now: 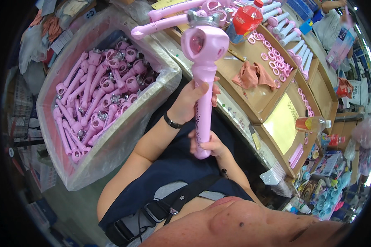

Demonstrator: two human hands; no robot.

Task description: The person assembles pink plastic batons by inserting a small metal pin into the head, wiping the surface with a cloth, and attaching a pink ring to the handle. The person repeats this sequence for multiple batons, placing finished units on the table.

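Left of frame, a lined bin (81, 172) holds piled wands (90, 78); at centre, our left hand (188, 99) wraps an upright pink wand (204, 117) high up, our right hand (215, 146) curls round it near the bottom; we should steady both ends lightly.

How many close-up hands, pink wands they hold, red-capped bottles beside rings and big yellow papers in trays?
Left hand and right hand: 2
Held pink plastic wand: 1
Red-capped plastic bottle: 1
Yellow rectangular paper: 1
Total: 5

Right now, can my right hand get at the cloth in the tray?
Probably yes: the cloth lies uncovered in the tray, but the right hand must release the wand first.
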